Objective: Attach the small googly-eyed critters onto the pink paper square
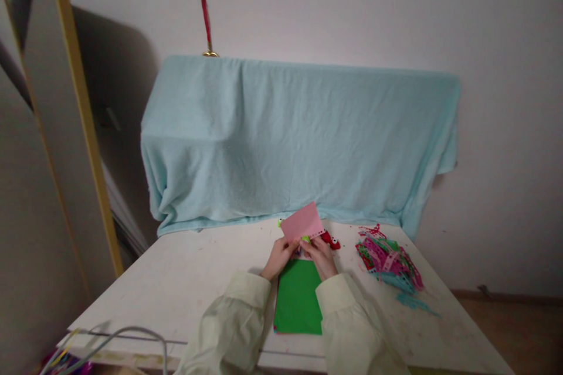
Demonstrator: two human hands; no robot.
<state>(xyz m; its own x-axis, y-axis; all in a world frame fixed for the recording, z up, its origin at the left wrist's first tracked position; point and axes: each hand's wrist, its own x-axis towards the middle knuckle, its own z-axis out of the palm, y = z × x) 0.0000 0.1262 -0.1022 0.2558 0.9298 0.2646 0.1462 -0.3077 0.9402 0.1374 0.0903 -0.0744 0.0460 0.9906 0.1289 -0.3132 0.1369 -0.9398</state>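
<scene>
A pink paper sheet [301, 222] is pinched by the left hand [278, 258] and the right hand [322, 256] above a green paper rectangle [298, 299] on the white tabletop [185, 281]; colourful paper strips [389, 261] are heaped at right.

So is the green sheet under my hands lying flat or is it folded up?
Flat. The green sheet lies spread on the white table, its edges straight, between the sleeves; both hands hold the pink paper above its far end.
</scene>
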